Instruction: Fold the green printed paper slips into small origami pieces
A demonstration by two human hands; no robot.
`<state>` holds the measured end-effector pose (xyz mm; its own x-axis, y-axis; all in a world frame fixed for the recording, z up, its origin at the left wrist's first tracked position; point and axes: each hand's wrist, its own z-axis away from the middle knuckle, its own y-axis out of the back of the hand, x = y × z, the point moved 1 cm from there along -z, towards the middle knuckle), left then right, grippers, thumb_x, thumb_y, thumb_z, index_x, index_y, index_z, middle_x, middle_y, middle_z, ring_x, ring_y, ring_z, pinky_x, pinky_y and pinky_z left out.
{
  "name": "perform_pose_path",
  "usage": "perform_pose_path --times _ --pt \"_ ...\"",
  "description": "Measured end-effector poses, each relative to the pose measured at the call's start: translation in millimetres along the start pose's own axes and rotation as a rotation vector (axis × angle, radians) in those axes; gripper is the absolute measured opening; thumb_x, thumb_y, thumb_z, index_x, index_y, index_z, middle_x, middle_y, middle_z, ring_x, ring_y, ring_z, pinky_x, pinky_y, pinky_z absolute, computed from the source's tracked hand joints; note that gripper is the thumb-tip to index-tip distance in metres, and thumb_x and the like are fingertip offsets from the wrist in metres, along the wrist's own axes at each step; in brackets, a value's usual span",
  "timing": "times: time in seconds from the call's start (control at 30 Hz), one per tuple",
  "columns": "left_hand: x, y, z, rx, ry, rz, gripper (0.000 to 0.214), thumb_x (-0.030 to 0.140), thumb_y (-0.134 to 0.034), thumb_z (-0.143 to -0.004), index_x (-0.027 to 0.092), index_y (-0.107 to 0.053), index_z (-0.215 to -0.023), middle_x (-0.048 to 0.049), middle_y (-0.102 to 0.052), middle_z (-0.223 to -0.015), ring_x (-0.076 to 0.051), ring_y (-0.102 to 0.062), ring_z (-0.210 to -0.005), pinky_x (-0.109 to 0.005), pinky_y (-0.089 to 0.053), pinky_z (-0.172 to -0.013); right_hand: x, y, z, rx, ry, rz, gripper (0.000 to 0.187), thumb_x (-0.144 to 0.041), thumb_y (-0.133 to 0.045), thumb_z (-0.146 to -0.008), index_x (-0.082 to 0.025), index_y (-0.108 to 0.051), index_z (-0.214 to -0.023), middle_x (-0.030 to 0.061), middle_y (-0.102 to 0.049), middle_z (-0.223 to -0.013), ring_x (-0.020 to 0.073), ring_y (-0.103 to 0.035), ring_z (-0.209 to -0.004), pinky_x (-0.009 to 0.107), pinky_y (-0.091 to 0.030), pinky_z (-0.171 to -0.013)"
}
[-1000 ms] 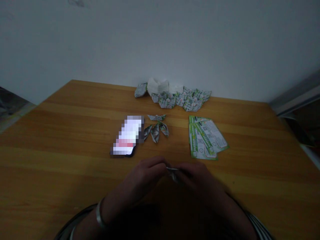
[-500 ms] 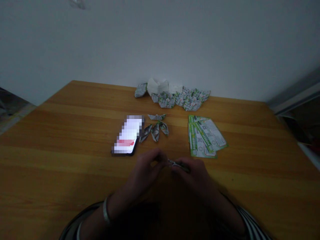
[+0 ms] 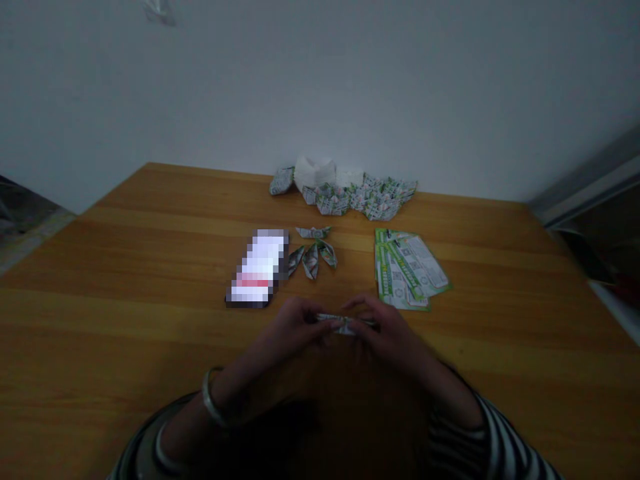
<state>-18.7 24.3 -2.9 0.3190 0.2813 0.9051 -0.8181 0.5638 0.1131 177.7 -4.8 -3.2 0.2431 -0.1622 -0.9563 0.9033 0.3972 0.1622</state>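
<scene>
Between my two hands is a small folded paper piece, printed and pale, held level above the table's near part. My left hand pinches its left end with thumb and fingers. On the right end, my right hand grips it, the thumb along the near side and a forefinger raised over the far side. The fingers cover both ends of the paper. Just beyond my hands lie several folded paper pieces, boat-like in shape, with green and grey print.
A lit phone with a blurred screen lies left of the folded pieces. Green-and-white printed leaflets overlap at the right. Against the wall stands a cluster of joined folded paper with white parts. All rest on a wooden table.
My hands have turned the folded paper so it lies level and shows more of its length. My right forefinger has lifted. The view has shifted slightly.
</scene>
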Motion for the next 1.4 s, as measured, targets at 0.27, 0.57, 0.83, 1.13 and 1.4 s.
perform_pose_path --times 0.27,0.57,0.83,1.13,1.4 --pt "2 2.8 6 -0.11 -0.209 -0.009 0.036 0.026 -0.067 -0.083 0.017 -0.069 -0.118 -0.0047 -0.077 -0.087 -0.016 -0.071 -0.07 -0.029 -0.057 -0.07 8 12 0 -0.153 0.002 -0.18 0.025 -0.034 -0.051 -0.094 -0.02 -0.05 -0.115 -0.0055 -0.063 -0.063 0.0089 -0.057 -0.04 0.016 -0.04 -0.038" --pt "3 -3.5 -1 0.029 -0.146 0.101 0.028 0.038 -0.061 -0.089 0.013 -0.072 -0.08 -0.0056 -0.077 -0.073 -0.018 -0.073 -0.068 -0.029 -0.058 -0.067 8 9 2 -0.011 0.03 -0.149 0.02 -0.026 -0.044 -0.095 -0.021 -0.053 -0.112 -0.0057 -0.061 -0.06 0.0125 -0.062 -0.043 0.02 -0.047 -0.042" --pt "2 -2.5 -2 0.195 -0.096 0.099 0.019 0.029 -0.062 -0.086 0.014 -0.068 -0.076 -0.0028 -0.072 -0.065 -0.017 -0.071 -0.06 -0.028 -0.058 -0.062 16 9 -5 -0.019 0.035 -0.221 0.032 -0.031 -0.048 -0.095 -0.02 -0.045 -0.126 -0.0022 -0.069 -0.069 0.0159 -0.071 -0.058 0.026 -0.056 -0.055" --pt "7 -3.3 -1 0.209 -0.225 -0.177 0.024 0.036 -0.062 -0.086 0.015 -0.074 -0.083 -0.0046 -0.076 -0.077 -0.018 -0.068 -0.069 -0.027 -0.054 -0.063 23 -3 -7 0.062 0.108 -0.081 0.036 -0.032 -0.042 -0.098 -0.019 -0.048 -0.131 -0.004 -0.064 -0.061 0.0137 -0.066 -0.051 0.023 -0.051 -0.05" --pt "-5 1.8 -5 0.536 -0.429 -0.5 0.021 0.032 -0.059 -0.09 0.02 -0.076 -0.094 -0.0059 -0.078 -0.089 -0.021 -0.072 -0.077 -0.033 -0.057 -0.075 18 7 -5 0.403 0.306 0.352 0.039 -0.026 -0.043 -0.099 -0.019 -0.047 -0.137 0.0047 -0.071 -0.09 0.018 -0.067 -0.081 0.032 -0.053 -0.078"
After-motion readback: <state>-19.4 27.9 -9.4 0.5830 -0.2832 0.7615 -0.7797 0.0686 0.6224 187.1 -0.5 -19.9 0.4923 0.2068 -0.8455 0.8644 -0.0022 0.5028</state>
